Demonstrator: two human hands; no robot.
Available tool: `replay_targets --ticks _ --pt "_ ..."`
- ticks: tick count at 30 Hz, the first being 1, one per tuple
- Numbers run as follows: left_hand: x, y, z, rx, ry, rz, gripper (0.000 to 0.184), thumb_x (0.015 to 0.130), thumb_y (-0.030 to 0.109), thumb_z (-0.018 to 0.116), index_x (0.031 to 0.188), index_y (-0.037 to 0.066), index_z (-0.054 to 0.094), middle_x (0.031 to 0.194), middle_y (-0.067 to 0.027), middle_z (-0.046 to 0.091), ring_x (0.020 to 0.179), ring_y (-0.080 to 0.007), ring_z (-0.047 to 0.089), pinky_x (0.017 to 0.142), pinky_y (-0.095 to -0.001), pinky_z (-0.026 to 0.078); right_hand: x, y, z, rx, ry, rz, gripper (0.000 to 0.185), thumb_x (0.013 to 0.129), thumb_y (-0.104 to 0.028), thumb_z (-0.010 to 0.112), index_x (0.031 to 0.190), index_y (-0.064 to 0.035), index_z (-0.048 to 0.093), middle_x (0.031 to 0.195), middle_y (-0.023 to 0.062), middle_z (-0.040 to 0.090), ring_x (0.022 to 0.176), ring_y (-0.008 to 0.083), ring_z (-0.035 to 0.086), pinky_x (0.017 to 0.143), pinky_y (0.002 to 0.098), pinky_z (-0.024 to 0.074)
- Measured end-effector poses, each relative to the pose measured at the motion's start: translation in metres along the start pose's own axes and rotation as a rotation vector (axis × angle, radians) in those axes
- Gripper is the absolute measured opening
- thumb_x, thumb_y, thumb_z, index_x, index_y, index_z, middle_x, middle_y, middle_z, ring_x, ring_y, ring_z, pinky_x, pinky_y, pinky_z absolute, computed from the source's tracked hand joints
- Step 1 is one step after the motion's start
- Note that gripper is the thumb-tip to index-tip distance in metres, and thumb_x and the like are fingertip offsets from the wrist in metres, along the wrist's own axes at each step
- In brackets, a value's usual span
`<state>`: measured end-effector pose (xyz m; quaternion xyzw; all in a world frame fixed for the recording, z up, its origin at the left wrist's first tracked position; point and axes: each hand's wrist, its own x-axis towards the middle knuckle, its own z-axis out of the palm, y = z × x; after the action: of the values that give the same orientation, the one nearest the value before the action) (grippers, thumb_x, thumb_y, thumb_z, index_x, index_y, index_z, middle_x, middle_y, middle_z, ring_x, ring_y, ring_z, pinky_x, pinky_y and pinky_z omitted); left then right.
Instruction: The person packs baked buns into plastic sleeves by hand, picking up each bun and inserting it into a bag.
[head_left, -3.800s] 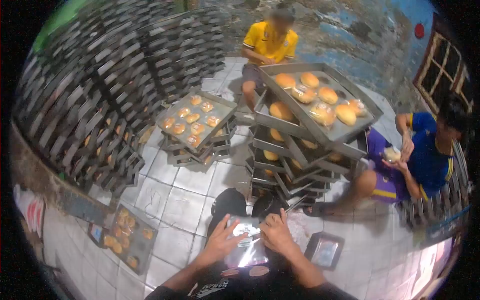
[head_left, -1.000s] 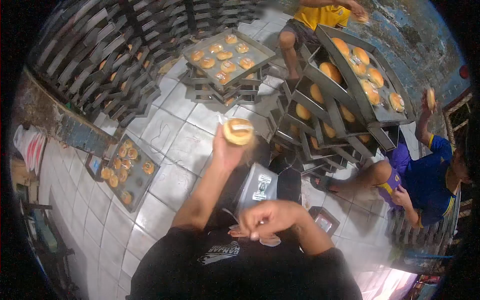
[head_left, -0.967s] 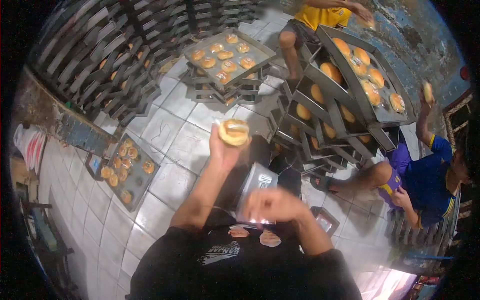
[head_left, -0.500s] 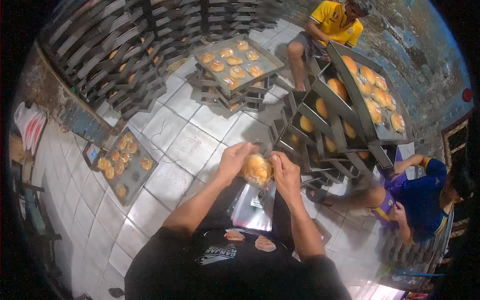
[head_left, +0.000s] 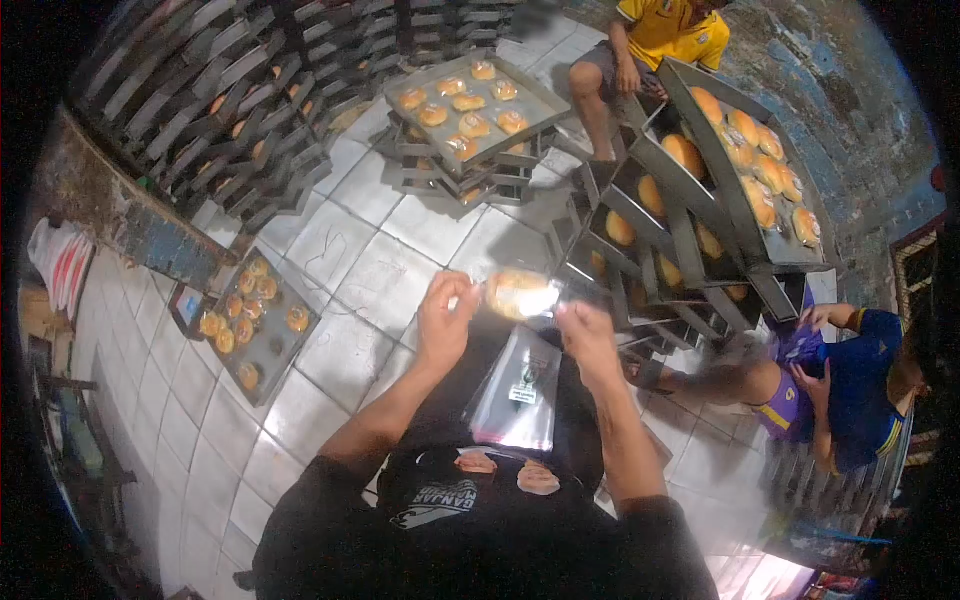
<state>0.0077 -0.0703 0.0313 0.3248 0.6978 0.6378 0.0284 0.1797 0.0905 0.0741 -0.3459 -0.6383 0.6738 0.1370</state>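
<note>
A golden bun (head_left: 515, 293) in a clear plastic bag hangs between my two hands, above my lap. My left hand (head_left: 448, 312) pinches the bag's left side with closed fingers. On the other side my right hand (head_left: 588, 335) grips the bag's right end, fingers closed too. Glare on the plastic hides part of the bun. Below it, a stack of clear flat bags (head_left: 520, 395) with a printed label lies on my lap.
Crossed trays (head_left: 700, 225) of buns rise at the right, with a lower tray stack (head_left: 490, 145) ahead. A floor tray (head_left: 265, 345) of buns sits left. One person in yellow (head_left: 672, 32) and another in blue (head_left: 860, 375) sit nearby.
The bun, held up in my left hand about a second ago, came between both hands in plastic. Since then my hands have moved apart, stretching the bag sideways. The person in blue has brought both hands together.
</note>
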Motion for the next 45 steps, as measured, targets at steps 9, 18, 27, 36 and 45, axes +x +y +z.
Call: replay_targets --ticks 9,18,27,36,45 --pt "0.0 -0.001 0.024 -0.894 -0.286 -0.656 0.016 0.101 0.016 0.064 0.1 0.002 0.07 0.095 -0.0036 0.072 0.085 -0.0089 0.062 0.081 -0.0256 0.048 -0.034 0.029 -0.004 0.493 0.009 0.03 0.02 0.103 -0.02 0.062 0.101 -0.0026 0.07 0.105 0.0068 0.073 0.091 0.0134 0.067 0.081 0.0331 0.057" --pt "-0.025 0.027 0.029 0.0 -0.615 -0.009 0.056 0.092 0.017 0.072 0.144 0.002 0.055 0.149 -0.0193 0.055 0.136 -0.0338 0.054 0.114 -0.0439 0.042 -0.082 -0.178 -0.176 -1.471 1.196 -0.849 0.027 0.09 -0.012 0.074 0.114 -0.0031 0.065 0.132 0.0168 0.066 0.11 0.0383 0.067 0.091 0.0431 0.0538" --pt "-0.07 0.02 -0.005 0.413 -0.689 0.64 0.032 0.085 0.009 0.074 0.116 0.014 0.077 0.151 -0.0172 0.054 0.14 -0.0457 0.047 0.114 -0.0526 0.042 -0.102 0.015 -0.032 -1.122 0.142 -0.679 0.041 0.081 -0.024 0.079 0.116 -0.0046 0.068 0.112 0.016 0.067 0.117 0.0361 0.059 0.111 0.0513 0.0397" --pt "-0.028 0.026 0.012 -0.471 -0.798 -0.662 0.019 0.102 0.015 0.063 0.107 -0.003 0.069 0.094 -0.0135 0.076 0.078 -0.0193 0.073 0.072 -0.0319 0.059 -0.03 -0.216 -0.103 -0.949 0.001 -0.876 0.025 0.087 -0.017 0.077 0.107 -0.0037 0.07 0.1 0.0129 0.068 0.094 0.0321 0.067 0.082 0.0391 0.0544" --pt "-0.047 -0.036 0.039 -0.589 -0.394 -0.73 0.031 0.108 0.022 0.053 0.104 -0.005 0.069 0.096 -0.0144 0.078 0.085 -0.0172 0.073 0.076 -0.0298 0.056 0.276 -0.325 -0.281 -0.752 0.277 -0.333 0.05 0.103 -0.047 0.06 0.105 0.0009 0.072 0.091 0.0071 0.07 0.092 0.0159 0.066 0.077 0.0343 0.0536"
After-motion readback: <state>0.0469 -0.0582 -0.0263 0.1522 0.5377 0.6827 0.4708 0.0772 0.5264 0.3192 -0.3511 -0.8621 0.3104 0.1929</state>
